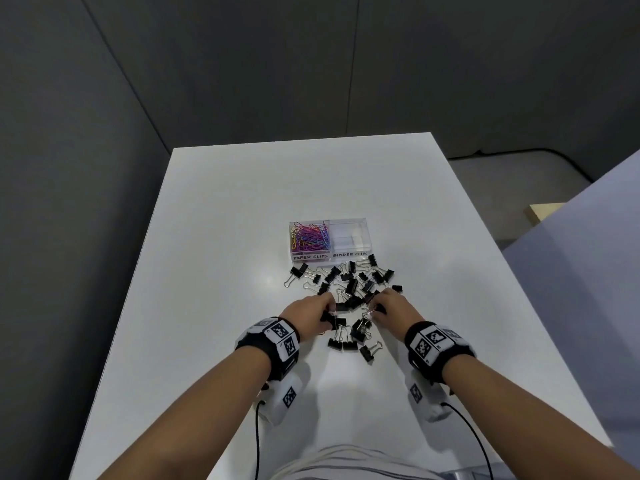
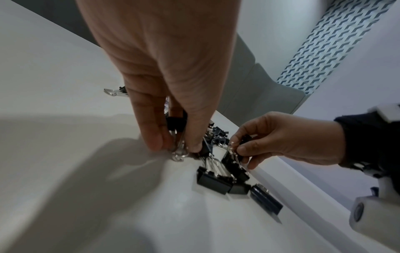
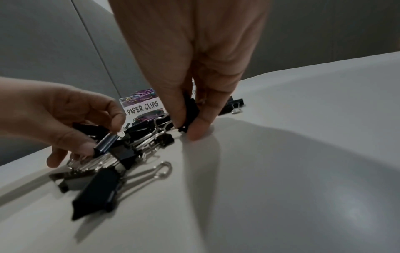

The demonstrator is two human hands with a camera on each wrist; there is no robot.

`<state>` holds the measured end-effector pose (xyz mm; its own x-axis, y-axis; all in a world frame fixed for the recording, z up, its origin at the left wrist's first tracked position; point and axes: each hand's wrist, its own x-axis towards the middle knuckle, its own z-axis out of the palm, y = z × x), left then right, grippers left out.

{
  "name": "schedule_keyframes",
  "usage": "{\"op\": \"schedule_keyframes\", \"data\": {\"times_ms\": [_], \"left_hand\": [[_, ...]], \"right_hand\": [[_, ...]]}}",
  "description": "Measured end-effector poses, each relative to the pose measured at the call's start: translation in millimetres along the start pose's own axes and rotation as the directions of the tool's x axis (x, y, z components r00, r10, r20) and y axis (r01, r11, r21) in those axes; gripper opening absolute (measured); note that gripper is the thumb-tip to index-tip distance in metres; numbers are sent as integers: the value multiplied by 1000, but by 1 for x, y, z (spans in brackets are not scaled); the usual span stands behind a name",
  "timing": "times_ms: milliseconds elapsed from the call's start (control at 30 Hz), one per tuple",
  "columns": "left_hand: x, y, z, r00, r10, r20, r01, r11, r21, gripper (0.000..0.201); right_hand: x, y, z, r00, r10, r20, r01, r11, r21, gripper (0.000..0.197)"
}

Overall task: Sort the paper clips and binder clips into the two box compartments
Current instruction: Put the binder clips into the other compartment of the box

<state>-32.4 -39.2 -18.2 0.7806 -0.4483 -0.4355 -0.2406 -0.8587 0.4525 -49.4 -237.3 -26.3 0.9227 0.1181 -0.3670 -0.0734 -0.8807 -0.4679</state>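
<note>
Paper clips (image 1: 308,236) fill the clear box's (image 1: 367,237) left compartment; black binder clips (image 1: 349,282) remain scattered before it, left hand (image 1: 308,313) and right hand (image 1: 391,308) each pinching one.

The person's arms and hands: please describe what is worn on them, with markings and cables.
Both forearms are bare, without sleeves. Each wrist carries a black band with white blocks printed with black square-pattern markers. A white camera housing hangs under each wrist, and a thin black cable runs from each toward the body.
</note>
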Motion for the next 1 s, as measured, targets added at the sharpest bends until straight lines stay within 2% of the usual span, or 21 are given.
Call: {"op": "schedule_keyframes", "data": {"times_ms": [100,200,367,433,567,667,733,800,867,1000], "left_hand": [[3,-5,-6,999,24,22,-25,999,36,29],[10,-8,-23,997,82,-15,-81,996,33,23],[27,-7,-64,962,151,-227,-166,985,-48,24],[34,-6,-76,941,146,-306,-177,981,-75,27],[49,3,-94,910,120,-396,-168,982,-88,33],[62,14,-102,908,131,-398,-180,980,-88,38],[71,23,-103,909,156,-385,-194,979,-61,34],[82,30,-102,915,186,-359,-203,979,-12,32],[92,34,-101,929,184,-321,-191,982,11,32],[107,32,-96,954,94,-284,-93,996,15,31]], "right_hand": [[1,-2,-9,999,-43,-16,43,999,22,18],[11,-11,-33,994,-83,-70,88,993,78,15],[52,-44,-81,950,-99,-296,146,980,138,19],[72,-54,-90,936,-101,-336,149,981,120,20],[100,-60,-85,970,-66,-232,75,997,28,19],[105,-56,-77,982,-57,-177,64,997,32,27],[103,-47,-77,965,-53,-256,88,988,130,28],[98,-34,-79,937,10,-350,120,929,349,25],[94,-29,-81,940,72,-334,135,819,557,30],[101,-42,-80,963,74,-259,139,687,713,38]]}}
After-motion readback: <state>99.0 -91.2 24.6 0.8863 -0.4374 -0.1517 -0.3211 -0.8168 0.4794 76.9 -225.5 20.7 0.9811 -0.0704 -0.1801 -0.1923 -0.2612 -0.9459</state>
